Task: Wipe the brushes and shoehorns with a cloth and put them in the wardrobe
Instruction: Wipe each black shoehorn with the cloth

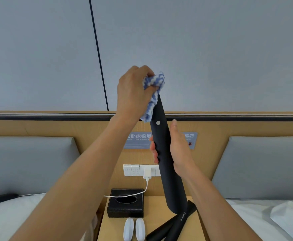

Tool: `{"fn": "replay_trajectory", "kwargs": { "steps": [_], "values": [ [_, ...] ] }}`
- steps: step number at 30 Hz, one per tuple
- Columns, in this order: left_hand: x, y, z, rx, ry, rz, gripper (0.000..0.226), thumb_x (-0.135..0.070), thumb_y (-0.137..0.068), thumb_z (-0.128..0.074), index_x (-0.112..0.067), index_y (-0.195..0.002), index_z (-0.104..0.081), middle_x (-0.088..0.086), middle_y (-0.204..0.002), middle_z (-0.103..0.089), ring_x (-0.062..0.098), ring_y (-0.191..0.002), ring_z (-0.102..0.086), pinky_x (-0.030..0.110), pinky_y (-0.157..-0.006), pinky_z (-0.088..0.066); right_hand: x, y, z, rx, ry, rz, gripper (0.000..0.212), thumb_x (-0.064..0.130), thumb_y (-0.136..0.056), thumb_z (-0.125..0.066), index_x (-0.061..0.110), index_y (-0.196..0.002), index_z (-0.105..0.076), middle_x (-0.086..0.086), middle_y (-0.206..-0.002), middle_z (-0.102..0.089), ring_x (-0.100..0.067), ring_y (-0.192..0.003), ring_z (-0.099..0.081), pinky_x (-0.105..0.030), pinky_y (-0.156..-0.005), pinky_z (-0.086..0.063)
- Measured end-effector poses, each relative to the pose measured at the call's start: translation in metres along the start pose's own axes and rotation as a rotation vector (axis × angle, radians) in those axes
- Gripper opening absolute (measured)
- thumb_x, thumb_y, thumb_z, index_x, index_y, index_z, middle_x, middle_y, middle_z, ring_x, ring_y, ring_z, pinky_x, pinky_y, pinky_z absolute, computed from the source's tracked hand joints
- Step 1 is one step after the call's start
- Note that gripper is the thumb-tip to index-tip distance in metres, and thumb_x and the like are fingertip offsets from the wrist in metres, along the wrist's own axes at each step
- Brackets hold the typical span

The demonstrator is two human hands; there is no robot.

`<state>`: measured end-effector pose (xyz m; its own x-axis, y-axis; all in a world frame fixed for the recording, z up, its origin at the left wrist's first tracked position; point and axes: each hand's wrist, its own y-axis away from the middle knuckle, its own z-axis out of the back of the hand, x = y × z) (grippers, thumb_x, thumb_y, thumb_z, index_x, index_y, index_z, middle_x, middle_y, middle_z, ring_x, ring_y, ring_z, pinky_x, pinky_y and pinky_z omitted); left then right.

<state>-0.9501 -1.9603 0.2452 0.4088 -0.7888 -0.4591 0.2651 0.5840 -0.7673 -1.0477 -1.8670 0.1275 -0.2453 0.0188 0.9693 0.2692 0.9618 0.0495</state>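
Black shoehorn upright, right hand gripping mid-shaft; left hand clutching blue-white cloth against its top end. Two more shoehorns on wooden surface below.

The single head-worn wide-angle view looks forward and slightly down from above the wooden nightstand, facing the headboard and grey wall behind it. It sits close: both forearms reach in from the bottom edge, and the nightstand fills the lower centre.
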Motion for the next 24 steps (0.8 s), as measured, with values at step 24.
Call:
{"fn": "replay_trajectory", "kwargs": {
  "steps": [24],
  "values": [
    [0.066,0.139,-0.024,0.27,-0.006,0.197,0.019,-0.015,-0.082,-0.074,-0.022,-0.098,-0.07,-0.006,-0.094,-0.069,0.012,-0.082,-0.063,0.028,-0.066,-0.052,-0.031,0.008,0.061,-0.088,-0.214,-0.192,0.048,0.045,-0.1,-0.049,0.006,-0.119,-0.07,-0.005,-0.079,-0.057,-0.018,-0.069,-0.056,-0.035,-0.065,-0.054]
  ]
}}
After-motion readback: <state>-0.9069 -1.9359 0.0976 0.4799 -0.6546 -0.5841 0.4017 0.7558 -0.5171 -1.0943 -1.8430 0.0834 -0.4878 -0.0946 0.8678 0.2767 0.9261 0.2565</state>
